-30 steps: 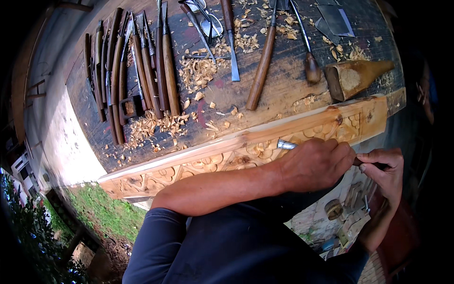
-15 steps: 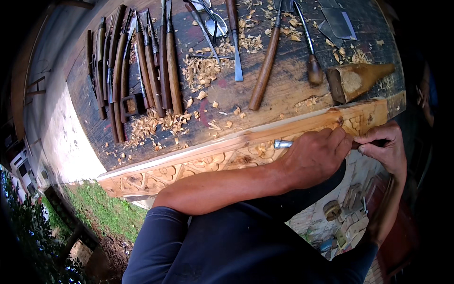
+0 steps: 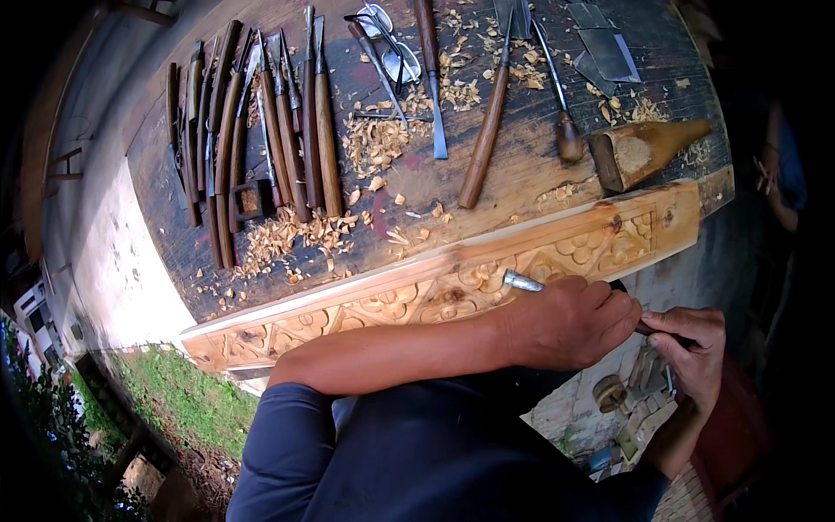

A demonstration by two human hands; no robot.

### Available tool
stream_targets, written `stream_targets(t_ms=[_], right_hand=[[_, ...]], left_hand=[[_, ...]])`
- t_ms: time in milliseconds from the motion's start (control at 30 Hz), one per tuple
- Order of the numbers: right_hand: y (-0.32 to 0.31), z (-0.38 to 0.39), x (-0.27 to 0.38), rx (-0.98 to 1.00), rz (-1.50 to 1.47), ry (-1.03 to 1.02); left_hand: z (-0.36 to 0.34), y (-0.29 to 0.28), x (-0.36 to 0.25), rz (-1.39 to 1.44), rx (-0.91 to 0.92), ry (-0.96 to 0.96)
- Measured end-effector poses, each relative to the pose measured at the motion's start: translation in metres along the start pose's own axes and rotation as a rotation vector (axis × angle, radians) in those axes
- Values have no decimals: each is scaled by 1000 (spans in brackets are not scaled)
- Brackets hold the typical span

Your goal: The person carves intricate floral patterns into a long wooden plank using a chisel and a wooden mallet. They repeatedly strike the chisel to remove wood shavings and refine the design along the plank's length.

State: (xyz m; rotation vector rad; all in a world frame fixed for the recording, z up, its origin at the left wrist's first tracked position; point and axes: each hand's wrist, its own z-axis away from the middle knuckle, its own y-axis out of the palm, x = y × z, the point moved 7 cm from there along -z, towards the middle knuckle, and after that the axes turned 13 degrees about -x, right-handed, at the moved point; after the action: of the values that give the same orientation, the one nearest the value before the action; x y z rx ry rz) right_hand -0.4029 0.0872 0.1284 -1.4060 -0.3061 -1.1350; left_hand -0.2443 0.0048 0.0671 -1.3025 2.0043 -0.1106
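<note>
My left hand is closed around a carving chisel, whose bright metal end sticks out left of the fist over the carved face of a long wooden board. Whether that metal touches the wood I cannot tell. At the other side of the fist, my right hand pinches the dark handle between thumb and fingers. Flower and leaf relief runs along the board, which lies slantwise on the bench's near edge. Most of the chisel is hidden by my left hand.
Beyond the board, the dark bench carries a row of wood-handled chisels, spectacles, a wooden mallet, grey sheets and wood shavings. Wood pieces lie below right. Another person's hand shows at far right.
Both hands have come nearer my body with the chisel, off the board's right part, uncovering its carving there. The whole view has shifted slightly.
</note>
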Motion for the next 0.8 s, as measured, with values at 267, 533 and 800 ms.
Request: stream_targets(t_ms=[267, 533, 800], right_hand=[[25, 79, -12, -114, -49, 169], [26, 69, -7, -134, -25, 147], [26, 70, -17, -176, -42, 148]], left_hand=[[24, 1, -16, 211, 113, 105], [21, 2, -9, 181, 85, 99], [19, 3, -7, 178, 89, 80]])
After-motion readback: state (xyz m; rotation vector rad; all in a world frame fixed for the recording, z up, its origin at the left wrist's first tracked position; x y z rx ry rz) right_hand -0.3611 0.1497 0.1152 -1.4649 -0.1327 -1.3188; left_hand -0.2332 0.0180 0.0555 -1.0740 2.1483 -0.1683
